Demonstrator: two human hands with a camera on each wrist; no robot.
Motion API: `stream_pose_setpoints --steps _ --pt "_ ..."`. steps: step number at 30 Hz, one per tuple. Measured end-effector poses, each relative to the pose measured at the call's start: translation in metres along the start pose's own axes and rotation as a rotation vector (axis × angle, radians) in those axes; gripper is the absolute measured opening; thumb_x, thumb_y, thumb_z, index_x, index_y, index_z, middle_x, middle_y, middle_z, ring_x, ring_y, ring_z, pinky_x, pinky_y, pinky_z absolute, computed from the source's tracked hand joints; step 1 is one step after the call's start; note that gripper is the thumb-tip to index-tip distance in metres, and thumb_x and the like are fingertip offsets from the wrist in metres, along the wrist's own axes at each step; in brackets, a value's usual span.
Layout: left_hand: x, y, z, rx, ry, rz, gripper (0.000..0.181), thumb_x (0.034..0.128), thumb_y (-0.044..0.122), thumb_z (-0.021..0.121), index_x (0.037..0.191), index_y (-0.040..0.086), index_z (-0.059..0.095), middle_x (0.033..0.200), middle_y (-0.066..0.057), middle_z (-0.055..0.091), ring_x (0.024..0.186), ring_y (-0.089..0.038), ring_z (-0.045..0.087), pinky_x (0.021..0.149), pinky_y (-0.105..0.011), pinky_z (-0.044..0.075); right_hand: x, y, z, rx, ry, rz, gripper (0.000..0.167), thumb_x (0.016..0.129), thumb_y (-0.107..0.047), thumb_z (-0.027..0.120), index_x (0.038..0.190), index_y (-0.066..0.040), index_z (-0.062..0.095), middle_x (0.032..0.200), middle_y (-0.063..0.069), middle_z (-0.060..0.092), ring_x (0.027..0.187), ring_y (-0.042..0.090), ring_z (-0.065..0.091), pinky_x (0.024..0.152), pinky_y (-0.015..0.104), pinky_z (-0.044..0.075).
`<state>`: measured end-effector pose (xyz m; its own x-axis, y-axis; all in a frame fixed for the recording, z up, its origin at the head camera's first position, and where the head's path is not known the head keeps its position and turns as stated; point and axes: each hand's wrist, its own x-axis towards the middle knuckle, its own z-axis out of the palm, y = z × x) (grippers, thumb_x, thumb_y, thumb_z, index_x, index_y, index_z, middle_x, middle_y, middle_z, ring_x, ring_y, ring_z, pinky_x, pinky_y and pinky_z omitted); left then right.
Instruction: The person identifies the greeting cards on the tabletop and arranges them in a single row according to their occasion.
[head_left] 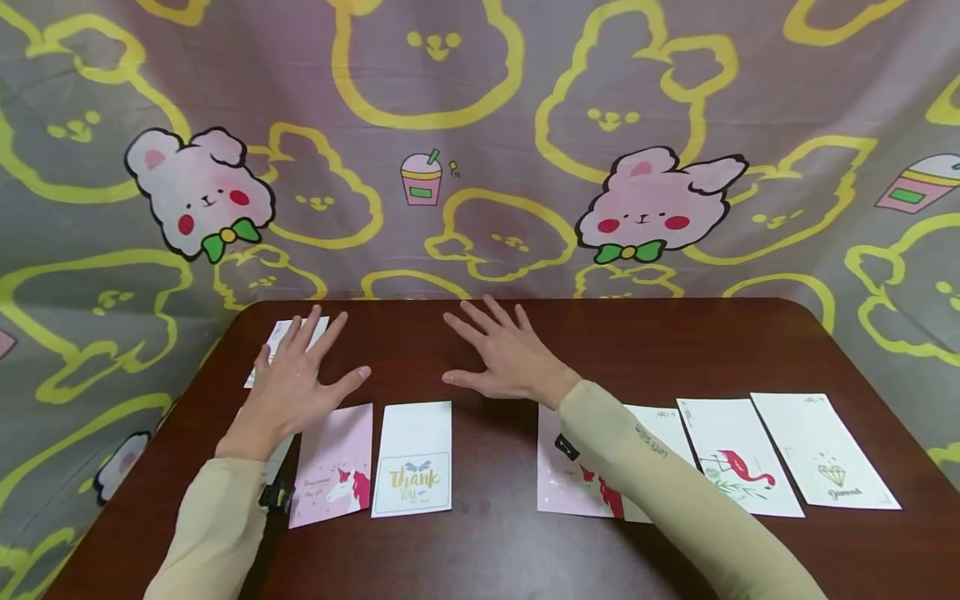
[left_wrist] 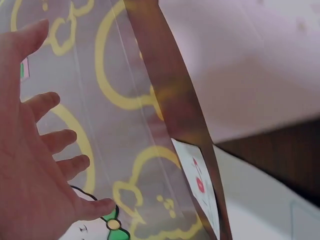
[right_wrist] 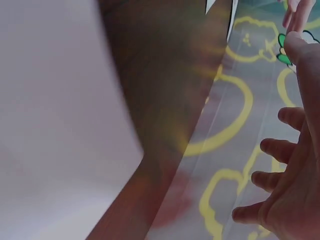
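A dark reddish-brown tabletop (head_left: 491,533) with rounded far corners reflects a soft sheen near its front. Behind it hangs a greyish-pink cloth (head_left: 480,158), lightly creased, covered in thick yellow outlines of cartoon animal heads. Two printed rabbit faces, one on the left (head_left: 206,200) and one on the right (head_left: 652,212), have red cheeks and green bows. A pink printed cup (head_left: 422,182) with a green straw sits between them.

Flat on counter (head_left: 491,533): left, pink unicorn card (head_left: 332,467) beside Thank You card (head_left: 412,458); right, partly hidden pink card (head_left: 562,492), flamingo card (head_left: 738,457), diamond card (head_left: 823,451).
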<state>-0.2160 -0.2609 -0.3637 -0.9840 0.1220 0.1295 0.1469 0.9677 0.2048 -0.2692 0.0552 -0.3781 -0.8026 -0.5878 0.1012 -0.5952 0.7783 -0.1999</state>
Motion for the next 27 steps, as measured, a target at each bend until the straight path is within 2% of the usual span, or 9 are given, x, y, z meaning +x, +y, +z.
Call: stream_pose_setpoints --steps 7,16,23,27 --pt "-0.001 0.02 0.003 -0.022 -0.007 0.024 0.091 0.0917 0.074 0.051 0.165 0.03 0.019 0.173 -0.014 0.011 0.158 -0.046 0.009 0.112 -0.083 0.007 -0.023 0.023 -0.007 -0.046 0.058 0.046 0.089 0.091 -0.077 0.048 0.164 -0.032 0.024 0.172 0.005 0.022 0.159 0.038 0.015 0.122 0.07 0.017" --pt "-0.007 0.04 0.015 -0.037 -0.02 0.05 0.093 0.0895 0.072 0.056 0.165 0.03 0.02 0.174 -0.012 0.008 0.158 -0.045 0.006 0.113 -0.083 0.007 -0.053 0.041 -0.013 -0.066 0.126 0.08 0.09 0.089 -0.077 0.051 0.163 -0.029 0.028 0.17 0.009 0.025 0.157 0.041 0.019 0.12 0.072 0.019" --pt "-0.008 0.058 0.02 -0.037 -0.004 0.107 0.092 0.0892 0.073 0.056 0.164 0.031 0.023 0.174 -0.01 0.011 0.159 -0.043 0.008 0.114 -0.081 0.01 -0.077 0.056 -0.019 -0.077 0.135 0.141 0.095 0.087 -0.078 0.054 0.164 -0.028 0.026 0.171 0.011 0.024 0.157 0.045 0.019 0.119 0.073 0.021" --pt "-0.008 0.07 0.021 -0.039 -0.026 0.136 0.091 0.0892 0.074 0.055 0.164 0.034 0.021 0.174 -0.007 0.01 0.16 -0.04 0.007 0.115 -0.08 0.009 -0.092 0.065 -0.021 -0.074 0.123 0.181 0.097 0.086 -0.079 0.056 0.163 -0.029 0.026 0.171 0.011 0.023 0.156 0.046 0.018 0.118 0.074 0.02"
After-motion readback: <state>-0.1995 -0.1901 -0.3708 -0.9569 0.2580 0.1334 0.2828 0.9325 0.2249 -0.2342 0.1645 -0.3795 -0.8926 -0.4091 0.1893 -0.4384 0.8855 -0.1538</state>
